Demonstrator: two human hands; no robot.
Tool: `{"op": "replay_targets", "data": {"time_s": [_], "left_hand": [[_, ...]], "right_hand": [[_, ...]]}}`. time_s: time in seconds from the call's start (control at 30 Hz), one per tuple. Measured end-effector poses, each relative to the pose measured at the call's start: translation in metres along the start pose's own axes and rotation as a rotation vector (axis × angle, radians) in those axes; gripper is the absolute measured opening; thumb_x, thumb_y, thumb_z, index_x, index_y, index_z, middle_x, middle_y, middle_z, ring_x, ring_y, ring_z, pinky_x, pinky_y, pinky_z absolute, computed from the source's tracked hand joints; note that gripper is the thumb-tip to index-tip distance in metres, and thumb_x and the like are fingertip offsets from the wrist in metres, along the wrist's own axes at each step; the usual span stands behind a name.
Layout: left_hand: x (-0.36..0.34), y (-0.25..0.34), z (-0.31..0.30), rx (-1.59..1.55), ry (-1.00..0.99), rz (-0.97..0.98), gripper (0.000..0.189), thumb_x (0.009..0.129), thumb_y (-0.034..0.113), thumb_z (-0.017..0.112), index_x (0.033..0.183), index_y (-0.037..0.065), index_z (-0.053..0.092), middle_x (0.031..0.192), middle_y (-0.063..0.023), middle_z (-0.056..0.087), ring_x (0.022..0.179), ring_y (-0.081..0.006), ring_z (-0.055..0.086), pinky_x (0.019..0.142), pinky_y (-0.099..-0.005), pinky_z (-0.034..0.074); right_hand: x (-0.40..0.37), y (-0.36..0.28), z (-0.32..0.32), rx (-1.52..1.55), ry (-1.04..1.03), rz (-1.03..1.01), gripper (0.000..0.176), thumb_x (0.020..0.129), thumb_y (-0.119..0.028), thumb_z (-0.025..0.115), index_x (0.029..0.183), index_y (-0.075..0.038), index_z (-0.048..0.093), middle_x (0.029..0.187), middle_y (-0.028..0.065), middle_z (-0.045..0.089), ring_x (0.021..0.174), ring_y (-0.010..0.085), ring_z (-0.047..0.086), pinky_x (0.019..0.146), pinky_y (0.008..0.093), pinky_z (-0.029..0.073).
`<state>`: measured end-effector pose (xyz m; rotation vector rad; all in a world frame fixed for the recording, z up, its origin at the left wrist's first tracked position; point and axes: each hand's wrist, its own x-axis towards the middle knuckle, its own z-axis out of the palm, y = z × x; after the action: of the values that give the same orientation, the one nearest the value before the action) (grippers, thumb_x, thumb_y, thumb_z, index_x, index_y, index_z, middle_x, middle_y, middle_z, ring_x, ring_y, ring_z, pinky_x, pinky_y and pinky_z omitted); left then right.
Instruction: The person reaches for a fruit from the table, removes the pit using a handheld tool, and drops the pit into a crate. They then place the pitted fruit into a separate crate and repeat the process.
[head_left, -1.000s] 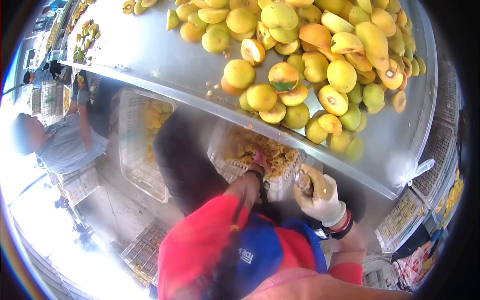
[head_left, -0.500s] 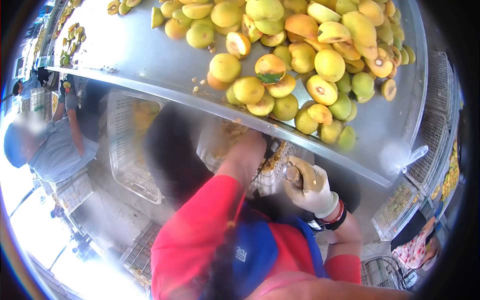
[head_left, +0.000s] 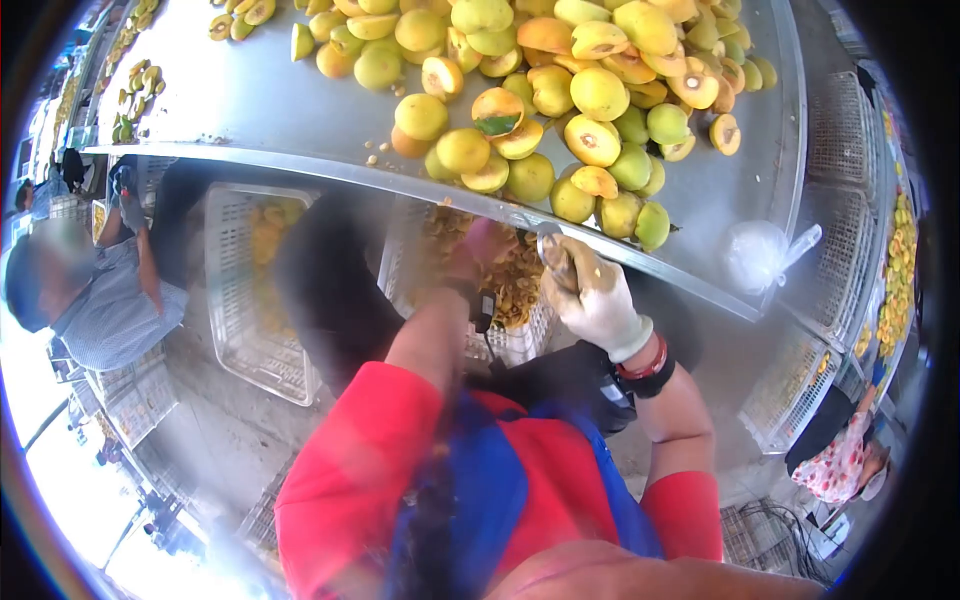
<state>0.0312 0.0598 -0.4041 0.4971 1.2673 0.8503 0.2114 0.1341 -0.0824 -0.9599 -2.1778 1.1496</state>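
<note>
My right hand (head_left: 592, 300), in a pale stained glove, is closed around a small metal tool with a rounded, spoon-like end (head_left: 549, 238). It is at the near edge of the metal table (head_left: 300, 168), just below the fruit. My left hand (head_left: 482, 243) shows as a pinkish blur over a white crate (head_left: 397, 262) below the table edge. Its fingers are smeared by motion, and I cannot see whether it holds anything. Brown-yellow fruit pieces (head_left: 515, 290) lie in that crate. Yellow stone fruit (head_left: 600, 95), some cut open with the pits showing, is heaped on the table.
Left of my legs stands another white crate (head_left: 225, 290) with yellow pieces inside. A clear plastic bag (head_left: 752, 255) lies near the table's right corner. Crates (head_left: 838, 240) are stacked at right. A co-worker (head_left: 115, 300) sits at left, another person (head_left: 838, 455) at lower right.
My left hand has moved left and up over the crate, uncovering more pieces in it. My right hand has risen to the table edge with the tool. The view has shifted slightly right.
</note>
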Motion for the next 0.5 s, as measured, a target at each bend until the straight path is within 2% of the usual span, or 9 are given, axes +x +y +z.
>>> {"op": "replay_targets", "data": {"time_s": [0.07,0.1,0.17,0.2,0.27,0.33,0.4,0.47,0.5], "left_hand": [[0.0,0.037,0.007,-0.032,-0.049,-0.103,0.047,0.092,0.028,0.065,0.129,0.001,0.054,0.103,-0.024,0.067,0.107,-0.0323,0.064,0.088,-0.0414,0.054],[-0.011,0.063,0.011,0.482,-0.076,-0.034,0.044,0.093,0.031,0.063,0.125,0.002,0.058,0.103,-0.0253,0.067,0.106,-0.0346,0.065,0.089,-0.0418,0.053],[-0.104,0.179,0.055,0.997,0.053,0.174,0.042,0.096,0.043,0.055,0.113,0.006,0.067,0.098,-0.0238,0.069,0.1,-0.0422,0.064,0.09,-0.0439,0.051],[-0.142,0.218,0.067,1.04,0.028,0.158,0.043,0.096,0.044,0.055,0.113,0.007,0.068,0.1,-0.0219,0.069,0.1,-0.0421,0.064,0.09,-0.044,0.051],[-0.196,0.265,0.071,1.123,-0.028,0.119,0.043,0.096,0.047,0.055,0.111,0.009,0.069,0.103,-0.0181,0.07,0.1,-0.0419,0.063,0.09,-0.0443,0.051],[-0.231,0.299,0.057,0.946,0.228,0.232,0.044,0.093,0.045,0.06,0.116,0.008,0.068,0.094,-0.0143,0.073,0.091,-0.0336,0.069,0.086,-0.0419,0.053],[-0.213,0.316,0.019,1.055,0.668,0.411,0.053,0.091,0.053,0.061,0.119,0.009,0.068,0.106,-0.017,0.071,0.099,-0.0331,0.068,0.092,-0.0429,0.05],[-0.184,0.355,-0.014,1.158,0.896,0.391,0.061,0.088,0.052,0.066,0.131,0.009,0.06,0.124,-0.0196,0.063,0.112,-0.033,0.063,0.098,-0.0428,0.047],[-0.164,0.367,-0.032,1.123,0.896,0.411,0.062,0.087,0.05,0.066,0.132,0.008,0.057,0.119,-0.0206,0.063,0.109,-0.0349,0.064,0.094,-0.0435,0.049]], "right_hand": [[0.003,0.006,0.0,-0.032,0.058,-0.061,0.037,0.083,-0.008,0.07,0.117,0.0,0.056,0.076,0.0158,0.061,0.062,0.0319,0.063,0.059,0.0373,0.05],[0.0,0.008,-0.001,-0.082,0.021,0.014,0.034,0.086,-0.01,0.068,0.117,-0.003,0.056,0.089,0.0123,0.07,0.077,0.0324,0.069,0.069,0.038,0.055],[-0.002,0.01,0.001,-0.041,0.035,0.073,0.034,0.086,-0.011,0.067,0.116,-0.002,0.056,0.079,0.0146,0.063,0.07,0.0327,0.064,0.065,0.0383,0.051],[-0.005,0.013,0.004,-0.017,0.061,0.068,0.035,0.085,-0.011,0.068,0.116,-0.001,0.056,0.072,0.0162,0.059,0.062,0.0317,0.06,0.061,0.0381,0.049],[-0.009,0.011,0.004,-0.041,0.083,0.043,0.031,0.086,-0.011,0.067,0.114,-0.003,0.056,0.079,0.0158,0.063,0.071,0.034,0.064,0.065,0.0385,0.051],[-0.015,0.005,0.002,-0.037,0.1,0.059,0.029,0.086,-0.011,0.066,0.113,-0.003,0.056,0.082,0.0158,0.065,0.074,0.0351,0.065,0.068,0.0387,0.051],[-0.019,-0.005,-0.001,-0.006,0.109,0.103,0.029,0.086,-0.011,0.066,0.112,-0.003,0.056,0.081,0.0162,0.064,0.074,0.0349,0.064,0.068,0.0387,0.051],[-0.027,-0.021,0.0,0.037,0.117,0.179,0.029,0.087,-0.014,0.067,0.111,-0.003,0.055,0.083,0.0168,0.065,0.075,0.0347,0.066,0.069,0.0391,0.051],[-0.033,-0.024,0.003,0.049,0.121,0.2,0.029,0.087,-0.015,0.067,0.111,-0.003,0.055,0.083,0.017,0.065,0.075,0.0346,0.066,0.069,0.039,0.052]]}}
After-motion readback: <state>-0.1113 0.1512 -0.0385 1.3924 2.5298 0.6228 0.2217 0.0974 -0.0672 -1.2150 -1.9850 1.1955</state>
